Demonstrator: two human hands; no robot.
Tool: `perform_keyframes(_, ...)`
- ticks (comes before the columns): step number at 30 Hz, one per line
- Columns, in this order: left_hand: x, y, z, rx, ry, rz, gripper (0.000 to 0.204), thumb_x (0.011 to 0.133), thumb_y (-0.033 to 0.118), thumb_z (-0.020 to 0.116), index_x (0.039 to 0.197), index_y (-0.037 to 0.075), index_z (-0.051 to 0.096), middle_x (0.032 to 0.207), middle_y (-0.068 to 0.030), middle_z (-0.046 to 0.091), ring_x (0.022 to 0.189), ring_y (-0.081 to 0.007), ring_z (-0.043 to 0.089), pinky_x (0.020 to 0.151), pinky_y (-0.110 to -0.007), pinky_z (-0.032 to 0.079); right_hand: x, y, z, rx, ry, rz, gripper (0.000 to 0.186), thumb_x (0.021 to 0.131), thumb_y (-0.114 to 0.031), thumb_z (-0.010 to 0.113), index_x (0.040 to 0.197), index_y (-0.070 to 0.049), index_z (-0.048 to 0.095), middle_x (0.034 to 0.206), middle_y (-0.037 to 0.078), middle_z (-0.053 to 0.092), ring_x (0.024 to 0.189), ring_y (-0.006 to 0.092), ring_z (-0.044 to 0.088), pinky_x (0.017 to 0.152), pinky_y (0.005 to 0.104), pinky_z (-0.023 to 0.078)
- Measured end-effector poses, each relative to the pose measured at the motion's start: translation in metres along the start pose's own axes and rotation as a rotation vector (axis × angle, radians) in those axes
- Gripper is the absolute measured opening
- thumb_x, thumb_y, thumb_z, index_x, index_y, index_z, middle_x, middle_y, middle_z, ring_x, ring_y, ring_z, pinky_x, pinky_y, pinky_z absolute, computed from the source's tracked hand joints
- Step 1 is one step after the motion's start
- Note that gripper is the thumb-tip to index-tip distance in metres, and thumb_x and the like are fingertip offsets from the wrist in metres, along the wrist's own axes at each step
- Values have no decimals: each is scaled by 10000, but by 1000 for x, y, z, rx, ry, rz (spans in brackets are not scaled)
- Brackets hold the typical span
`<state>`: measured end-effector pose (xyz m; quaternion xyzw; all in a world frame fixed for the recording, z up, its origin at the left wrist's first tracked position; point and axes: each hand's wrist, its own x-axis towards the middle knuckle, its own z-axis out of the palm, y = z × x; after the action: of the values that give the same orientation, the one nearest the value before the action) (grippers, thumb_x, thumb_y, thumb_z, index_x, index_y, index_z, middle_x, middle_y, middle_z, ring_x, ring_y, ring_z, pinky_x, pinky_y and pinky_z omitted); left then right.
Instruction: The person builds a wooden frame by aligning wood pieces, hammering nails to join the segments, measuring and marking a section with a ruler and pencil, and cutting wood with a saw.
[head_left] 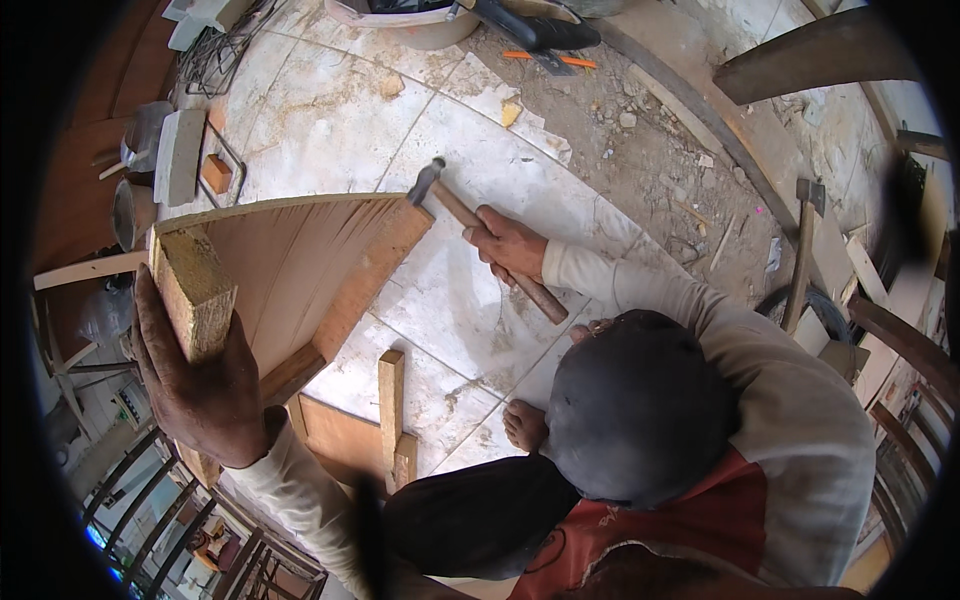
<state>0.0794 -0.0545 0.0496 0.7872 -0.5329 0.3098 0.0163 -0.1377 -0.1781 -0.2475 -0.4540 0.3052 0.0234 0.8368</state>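
My right hand [508, 245] is wrapped round the wooden handle of a hammer [455, 207]. The hammer's dark metal head is beside the far right corner of a wooden panel frame [375, 262]; I cannot tell whether they touch. The frame stands tilted on the floor, with a thin brown plywood sheet [280, 240] on its far side. At its left end, my left hand [205, 385] grips a thick, rough timber bar [195, 290], fingers along one side. Part of the grip is hidden. No nail can be made out.
White dusty tiles [440, 300] meet broken ground with rubble [650, 150] at right. A handsaw [535, 30] lies by a tub [430, 28] at the back. A second hammer-like tool [803, 240] leans at right. Wood offcuts [391, 400] stand near my bare foot [525, 425].
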Motion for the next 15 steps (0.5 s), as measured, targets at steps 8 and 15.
perform_keyframes(8,-4,-3,1,-4,21,-31,664,780,209,802,1409,167,594,1327,-113,659,1150,-330,675,908,-421,572,-16,4,18,-20,90,63,294,1038,-317,518,1077,-43,418,756,56,504,454,124,496,361,323,419)
perform_keyframes(15,-4,-4,1,-14,40,-18,741,710,177,838,1408,149,590,1323,-126,654,1161,-332,664,931,-411,562,-39,30,21,-43,92,58,314,1033,-323,527,1090,-27,439,743,39,480,467,130,492,386,321,438)
